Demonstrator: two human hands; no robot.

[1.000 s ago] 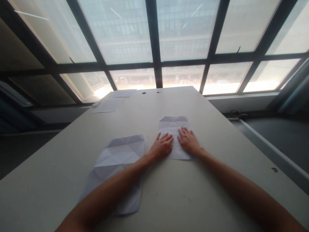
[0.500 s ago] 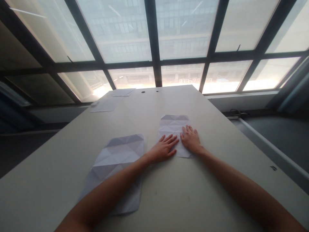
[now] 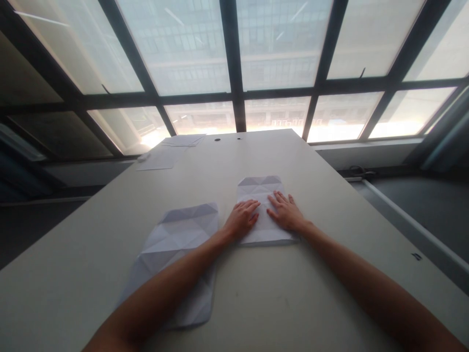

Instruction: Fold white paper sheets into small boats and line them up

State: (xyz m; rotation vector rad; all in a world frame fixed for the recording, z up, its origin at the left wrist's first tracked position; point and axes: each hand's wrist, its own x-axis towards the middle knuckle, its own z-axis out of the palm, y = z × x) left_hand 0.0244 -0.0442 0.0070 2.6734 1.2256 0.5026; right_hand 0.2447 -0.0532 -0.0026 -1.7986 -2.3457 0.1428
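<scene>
A creased sheet of white paper point(image 3: 266, 233) lies in front of me on the white table point(image 3: 264, 293), its far corners rounded or folded. My left hand point(image 3: 242, 216) rests on its left side, fingers extended. On the right side of the same sheet my right hand point(image 3: 285, 210) lies flat with the fingers spread. Neither hand grips anything. A second, larger creased paper point(image 3: 183, 232) lies to the left, partly hidden under my left forearm.
Several flat white sheets point(image 3: 157, 160) lie at the table's far left, with a small pale object point(image 3: 143, 157) beside them. Two dark spots mark the far end. A small black mark point(image 3: 416, 256) is near the right edge. Large windows stand beyond the table.
Both hands have shifted slightly left and moved further apart. The paper under them has moved a little left, and more of its near part now shows, with a straight near edge.
</scene>
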